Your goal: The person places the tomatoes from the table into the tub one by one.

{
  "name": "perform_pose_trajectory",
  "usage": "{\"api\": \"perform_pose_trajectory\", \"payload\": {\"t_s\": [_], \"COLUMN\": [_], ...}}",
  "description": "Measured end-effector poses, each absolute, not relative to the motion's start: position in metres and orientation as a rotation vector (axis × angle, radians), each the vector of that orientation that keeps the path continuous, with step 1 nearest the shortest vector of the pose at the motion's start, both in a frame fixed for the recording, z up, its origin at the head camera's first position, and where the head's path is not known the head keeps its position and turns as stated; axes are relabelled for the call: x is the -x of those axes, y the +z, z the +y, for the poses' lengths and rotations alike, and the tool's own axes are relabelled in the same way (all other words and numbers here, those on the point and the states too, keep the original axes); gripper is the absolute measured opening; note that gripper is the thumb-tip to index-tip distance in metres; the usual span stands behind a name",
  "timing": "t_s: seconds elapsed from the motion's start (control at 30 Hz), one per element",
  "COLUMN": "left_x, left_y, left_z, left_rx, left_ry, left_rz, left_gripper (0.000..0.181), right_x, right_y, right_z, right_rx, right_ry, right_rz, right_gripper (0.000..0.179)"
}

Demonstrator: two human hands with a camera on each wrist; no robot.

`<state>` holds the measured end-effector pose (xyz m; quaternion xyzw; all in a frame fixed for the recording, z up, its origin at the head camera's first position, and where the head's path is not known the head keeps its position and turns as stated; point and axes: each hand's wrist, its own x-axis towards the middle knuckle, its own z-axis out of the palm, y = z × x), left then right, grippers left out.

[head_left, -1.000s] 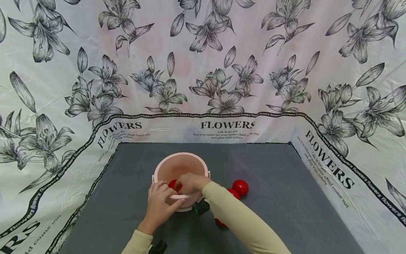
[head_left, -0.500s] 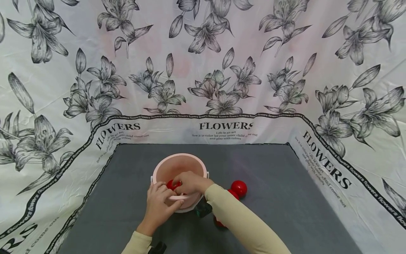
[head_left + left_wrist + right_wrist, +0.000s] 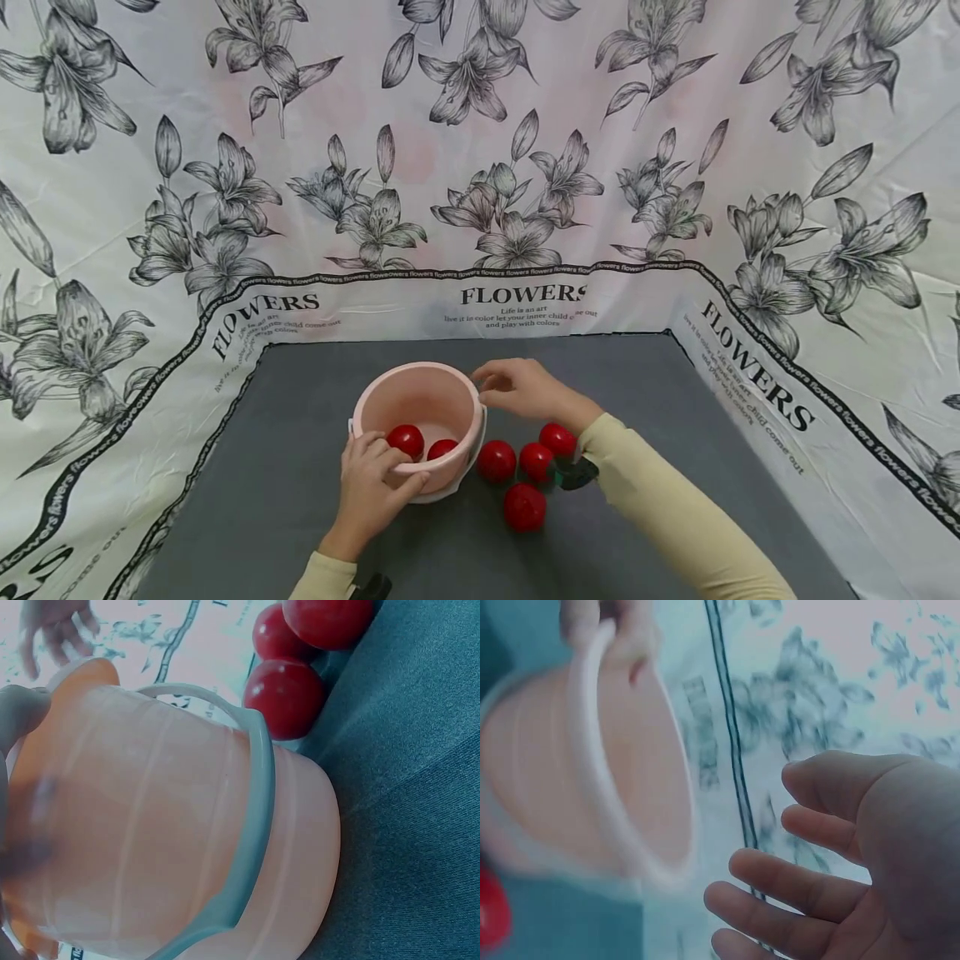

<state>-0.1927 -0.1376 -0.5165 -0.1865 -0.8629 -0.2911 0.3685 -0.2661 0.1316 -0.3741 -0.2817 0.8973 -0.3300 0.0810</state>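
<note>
A pink bucket [image 3: 420, 375] with a pale handle [image 3: 259, 802] stands on the grey surface, tilted toward the camera. My left hand [image 3: 375, 492] grips its near left rim, with the thumb on the near side. Two glossy red balls, a left one [image 3: 405, 442] and a right one [image 3: 442, 448], lie inside at the near side. My right hand [image 3: 528, 390] hovers just off the right rim, and its fingers [image 3: 802, 881] are spread loosely with nothing between them. Several more red balls [image 3: 496, 461] sit close together on the surface to the right of the bucket.
A grey cloth surface [image 3: 637, 500] lies under everything. A white curtain [image 3: 510, 300] with printed flowers and lettering encloses it at the back and sides. A red ball [image 3: 557, 439] lies beneath the right wrist, close to the black wrist camera [image 3: 577, 473].
My right hand has left the inside of the bucket, letting go of a red ball there, and moved up and right past the rim. The left hand keeps its hold on the rim.
</note>
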Motion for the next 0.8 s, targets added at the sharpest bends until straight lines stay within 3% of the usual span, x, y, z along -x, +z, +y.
{"api": "perform_pose_trajectory", "payload": {"t_s": [0.17,0.4,0.8], "left_x": [0.192,0.190,0.190], "left_y": [-0.515,-0.517,-0.517], "left_z": [-0.137,-0.137,-0.137], "left_rx": [0.455,0.428,0.425], "left_ry": [-0.759,-0.756,-0.755], "left_rz": [-2.235,-2.242,-2.233], "left_gripper": [0.024,0.024,0.023], "right_x": [0.263,0.252,0.239], "right_y": [-0.372,-0.402,-0.456], "right_z": [0.190,0.255,0.285], "right_rx": [0.726,0.538,0.298], "right_ry": [-0.990,-1.041,-1.217], "right_rz": [2.772,2.826,2.783], "right_gripper": [0.036,0.039,0.042]}}
